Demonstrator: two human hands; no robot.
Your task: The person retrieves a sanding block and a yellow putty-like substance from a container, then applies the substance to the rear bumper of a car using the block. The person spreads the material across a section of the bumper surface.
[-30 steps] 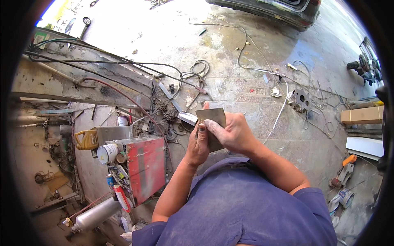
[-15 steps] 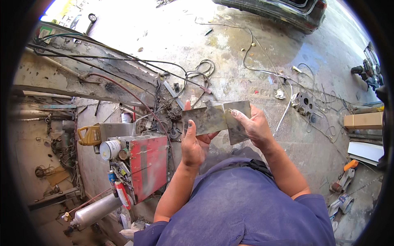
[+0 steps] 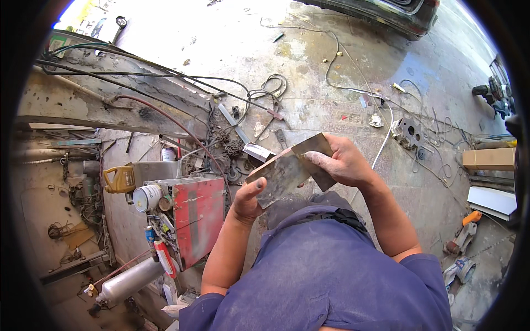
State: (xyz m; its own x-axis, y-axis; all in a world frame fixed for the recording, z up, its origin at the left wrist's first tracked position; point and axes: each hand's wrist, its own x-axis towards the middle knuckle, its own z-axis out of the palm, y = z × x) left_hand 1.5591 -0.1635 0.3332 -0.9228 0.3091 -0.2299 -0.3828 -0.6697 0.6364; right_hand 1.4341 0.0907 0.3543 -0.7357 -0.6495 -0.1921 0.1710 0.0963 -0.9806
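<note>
In front of my waist, my left hand [image 3: 248, 199] grips a wide, smeared grey metal plate [image 3: 280, 177], thumb on its near face and fingers mostly hidden behind. My right hand [image 3: 346, 163] pinches a second, darker metal plate [image 3: 314, 146] under its thumb. The two thin plates, which look like filler spreaders, meet at the middle, the right one's edge lying against the right end of the left one. Both are tilted, rising toward the right.
To my left stands a red metal cabinet [image 3: 200, 220] with a white can [image 3: 147, 197] and a gold jug [image 3: 118, 179]. A silver cylinder [image 3: 132, 280] lies below. Cables [image 3: 270, 94] and a metal engine part [image 3: 409, 132] litter the floor. A cardboard box [image 3: 488, 159] sits right.
The left plate has tilted, its left end dropping toward me, and my left hand has moved down and left. My right hand has shifted slightly up, turning its plate; a pale object now shows behind.
</note>
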